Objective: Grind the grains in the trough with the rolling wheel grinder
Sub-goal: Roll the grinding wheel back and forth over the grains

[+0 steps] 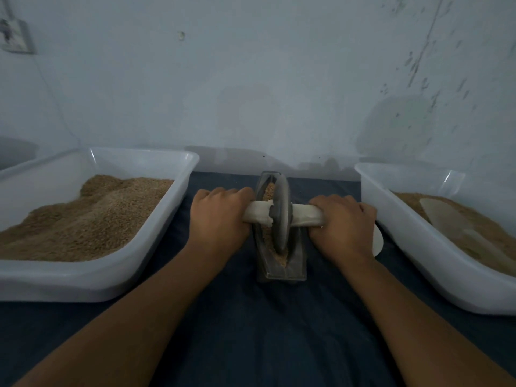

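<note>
The left hand (220, 216) grips the handle left of the wheel (282, 216), which stands in the trough (298, 255) amid coarse grains (268, 191). Right of the wheel, the right hand (343, 224) grips the other end; grinding looks underway, not finished.

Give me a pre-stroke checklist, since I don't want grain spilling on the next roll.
1. Left hand grips its handle end: ok.
2. Right hand grips the other end: ok.
3. Wheel sits in the trough, upright: ok.
4. Grains lie in the wheel's path: ok.
5. Trough stands apart from both tubs: ok.
6. Trough steady on the cloth: cannot tell.
</note>
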A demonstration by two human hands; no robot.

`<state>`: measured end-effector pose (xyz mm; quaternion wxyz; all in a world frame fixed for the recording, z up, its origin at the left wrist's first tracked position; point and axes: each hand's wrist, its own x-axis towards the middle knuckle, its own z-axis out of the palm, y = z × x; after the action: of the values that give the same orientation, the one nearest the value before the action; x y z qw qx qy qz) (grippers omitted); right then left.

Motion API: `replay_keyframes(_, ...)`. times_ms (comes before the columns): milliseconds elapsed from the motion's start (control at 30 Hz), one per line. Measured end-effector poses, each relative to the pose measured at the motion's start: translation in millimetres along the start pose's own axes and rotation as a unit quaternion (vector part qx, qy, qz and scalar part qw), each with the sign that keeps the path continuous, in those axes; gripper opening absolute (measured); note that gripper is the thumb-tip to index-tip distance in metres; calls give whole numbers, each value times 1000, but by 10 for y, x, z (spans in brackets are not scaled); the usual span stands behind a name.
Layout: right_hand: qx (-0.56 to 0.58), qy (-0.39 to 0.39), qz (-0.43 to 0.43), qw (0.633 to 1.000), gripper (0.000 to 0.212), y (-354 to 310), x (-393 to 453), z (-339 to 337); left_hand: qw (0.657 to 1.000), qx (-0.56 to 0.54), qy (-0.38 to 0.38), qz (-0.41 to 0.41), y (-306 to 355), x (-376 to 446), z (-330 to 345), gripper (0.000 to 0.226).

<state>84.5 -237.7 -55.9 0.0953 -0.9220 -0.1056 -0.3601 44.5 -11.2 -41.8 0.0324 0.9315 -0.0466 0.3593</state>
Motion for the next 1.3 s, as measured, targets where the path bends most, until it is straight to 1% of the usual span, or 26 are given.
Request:
replay_keyframes(133,-15,19,0,1000,17,-16,2,-130,1000,-15,11,1,-2,10,-98,19)
replay_keyframes(233,-9,9,-1,1000,12,-2,3,-179,1000,-14,24,2,6,5,-169,20)
replay_keyframes(333,-21,-23,-4,1000,11,9,-4,-151,1000,-2,0,3,20,-9,-185,23)
replay_keyframes(467,-29,-30,-9,999,21,24,-3,-70,999,3,-34,-2,9,-8,-133,24)
replay_keyframes(567,-21,-22,-14,999,23,36,0,-3,999,30,-32,9,16,-16,-79,22)
replay_keyframes(767,-4,-5,-23,1000,15,60,33,129,997,69,-24,24,5,10,39,16)
replay_keyframes(1000,-19,-18,-32,999,15,73,107,194,996,77,-41,28,-38,123,184,29)
replay_keyframes(1133,-23,-50,-35,998,18,53,176,203,995,90,-38,26,-46,180,263,31)
replay_keyframes(1300,-32,-54,-39,997,18,62,254,255,994,94,-43,22,-73,247,351,34)
